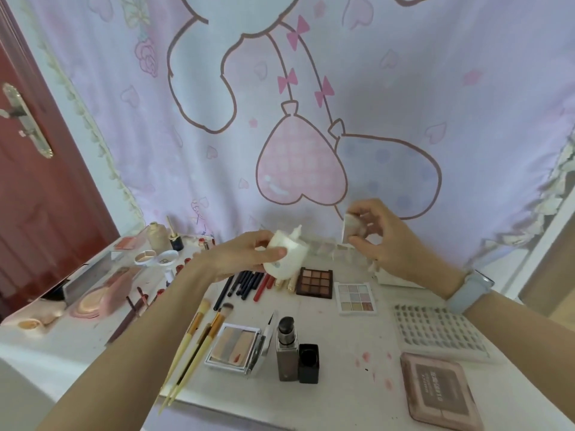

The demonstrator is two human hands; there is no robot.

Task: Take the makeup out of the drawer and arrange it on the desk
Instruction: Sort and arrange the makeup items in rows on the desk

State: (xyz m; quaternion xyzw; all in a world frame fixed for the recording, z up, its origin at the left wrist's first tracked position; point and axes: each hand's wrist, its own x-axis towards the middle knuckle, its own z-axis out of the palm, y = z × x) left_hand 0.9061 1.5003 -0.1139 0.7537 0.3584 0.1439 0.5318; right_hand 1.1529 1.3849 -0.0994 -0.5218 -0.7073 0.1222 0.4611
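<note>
- a white bottle (287, 255) with a pointed nozzle is held above the far middle of the tabletop (342, 396), tilted with its nozzle up and to the right.
- the left hand (245, 256) is curled round the bottle's body, thumb across its front; this grip is closed on it.
- the right hand (378, 234) is raised just right of the bottle, apart from it; a small pale cap-like piece (353, 227) is pinched between its thumb and fingers.
- a pale blue watch (471, 289) is worn on the right wrist.
- under the hands, dark pencils (245, 283) and a red pencil (262, 287) are laid side by side, with a brown eyeshadow palette (314, 283) to their right and a pastel palette (356, 298) further right.
- nearer, yellow-handled brushes (193, 340) are laid beside an open mirrored compact (235, 348); a foundation pump bottle (286, 353) is stood upright with its black cap (308, 363) touching its right side.
- at near right, a pink closed palette (438, 390) is seen, with a tray of false nails (435, 331) beyond it.
- at far left, compacts, lip products and small bottles are grouped; detail there is blurred.
- a pastel cartoon curtain (311, 104) is hung behind the tabletop.
</note>
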